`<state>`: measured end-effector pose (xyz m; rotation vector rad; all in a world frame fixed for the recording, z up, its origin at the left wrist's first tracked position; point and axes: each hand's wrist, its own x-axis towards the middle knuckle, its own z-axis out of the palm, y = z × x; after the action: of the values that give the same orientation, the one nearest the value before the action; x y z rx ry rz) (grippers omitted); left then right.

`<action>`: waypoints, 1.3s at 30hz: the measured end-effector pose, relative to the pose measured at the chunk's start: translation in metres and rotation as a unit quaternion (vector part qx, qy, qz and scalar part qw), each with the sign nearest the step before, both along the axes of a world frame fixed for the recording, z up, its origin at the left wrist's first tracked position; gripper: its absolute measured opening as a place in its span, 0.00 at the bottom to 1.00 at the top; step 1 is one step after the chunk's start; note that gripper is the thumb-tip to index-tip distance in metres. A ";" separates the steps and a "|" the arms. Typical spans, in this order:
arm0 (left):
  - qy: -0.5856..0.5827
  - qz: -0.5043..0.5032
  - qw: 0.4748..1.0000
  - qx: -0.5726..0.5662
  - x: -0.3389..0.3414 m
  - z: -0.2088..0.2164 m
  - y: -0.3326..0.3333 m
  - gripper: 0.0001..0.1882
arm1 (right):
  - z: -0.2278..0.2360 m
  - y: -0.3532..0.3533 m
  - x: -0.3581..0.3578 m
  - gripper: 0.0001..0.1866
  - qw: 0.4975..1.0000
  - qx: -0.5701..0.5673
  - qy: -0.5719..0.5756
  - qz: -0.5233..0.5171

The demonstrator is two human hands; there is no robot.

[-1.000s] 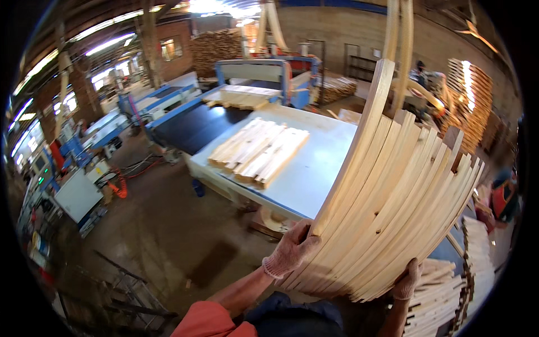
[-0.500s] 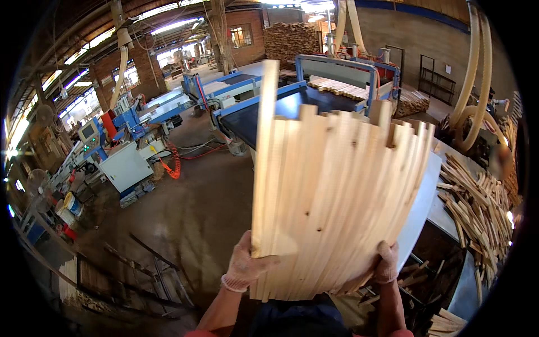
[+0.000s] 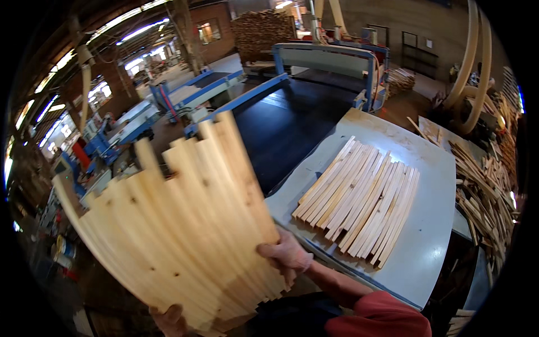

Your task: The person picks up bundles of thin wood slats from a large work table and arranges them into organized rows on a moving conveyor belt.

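A wide row of pale wooden strips (image 3: 185, 236) is held side by side between my two hands, tilted and well to the left of the table. My right hand (image 3: 285, 253), in a light glove, grips the strips' right edge near the lower end. At the lower left edge my left hand (image 3: 168, 320) grips the other side; only its thumb and part of the hand show. Another set of wooden strips (image 3: 359, 202) lies flat, side by side, on the pale grey table (image 3: 426, 185) to my right.
Beyond the table stands a machine with a black conveyor belt (image 3: 303, 118) and a blue frame (image 3: 325, 48). Loose wood strips (image 3: 483, 196) are heaped at the far right. Beige hoses (image 3: 477, 73) hang there. A stacked woodpile (image 3: 261, 33) stands at the back.
My hands have swung the held strips left and tilted them. The table and the strips lying on it now show. The view has turned right.
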<state>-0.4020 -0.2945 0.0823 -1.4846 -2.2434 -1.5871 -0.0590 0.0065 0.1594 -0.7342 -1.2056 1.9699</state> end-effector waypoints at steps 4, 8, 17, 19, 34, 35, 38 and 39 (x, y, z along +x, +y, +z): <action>-0.016 0.053 0.989 -0.139 -0.125 -0.067 -0.003 0.44 | -0.020 0.068 -0.093 0.28 0.997 0.034 -0.050 0.050; 0.004 0.039 0.996 -0.079 -0.169 -0.051 0.083 0.47 | -0.047 0.124 -0.182 0.28 0.998 0.061 0.010 -0.002; -0.318 -0.163 0.933 0.031 -0.304 -0.007 0.340 0.32 | -0.044 0.246 -0.271 0.30 0.992 -0.018 -0.062 -0.108; -0.389 -0.207 0.897 -0.028 -0.299 0.032 0.406 0.27 | -0.038 0.265 -0.273 0.32 0.982 -0.009 -0.031 -0.187; -0.474 -0.435 0.675 -0.362 -0.197 -0.008 0.879 0.35 | -0.114 0.434 -0.166 0.32 0.900 -0.118 -0.059 -0.416; -0.482 -0.438 0.651 -0.390 -0.189 -0.015 0.901 0.34 | -0.121 0.442 -0.163 0.32 0.894 -0.130 -0.056 -0.426; -0.423 -0.431 0.648 -0.464 -0.177 -0.049 0.953 0.34 | -0.146 0.462 -0.164 0.35 0.861 -0.111 -0.144 -0.476; -0.396 -0.430 0.652 -0.483 -0.171 -0.051 0.966 0.34 | -0.146 0.470 -0.169 0.36 0.847 -0.093 -0.173 -0.493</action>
<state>-0.5734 0.6718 0.0317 -2.9293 -3.5584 -1.2255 -0.2277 0.4762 0.0130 -1.4914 -0.5743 1.0952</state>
